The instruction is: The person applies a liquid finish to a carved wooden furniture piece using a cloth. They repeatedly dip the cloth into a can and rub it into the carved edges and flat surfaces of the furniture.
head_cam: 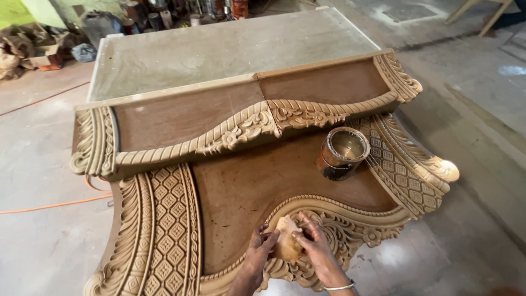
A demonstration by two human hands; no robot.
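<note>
- Small tan crumpled cloth pad (287, 245): soft, light, likely damp; pinched between fingers of left hand (258, 253) and right hand (316, 246).
- Pressed onto carved brown wooden panel (164, 230); best gripped by bunched middle.

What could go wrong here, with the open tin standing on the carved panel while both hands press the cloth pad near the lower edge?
1. The open tin stands on the sloping-looking carved panel, near the hands; a bump might tip it and spill on the wood.
2. The left hand and right hand hold the cloth pad against deep carving; it may snag or leave uneven patches in the grooves.
3. An orange cable lies on the floor beside the panel, a possible trip hazard.
</note>
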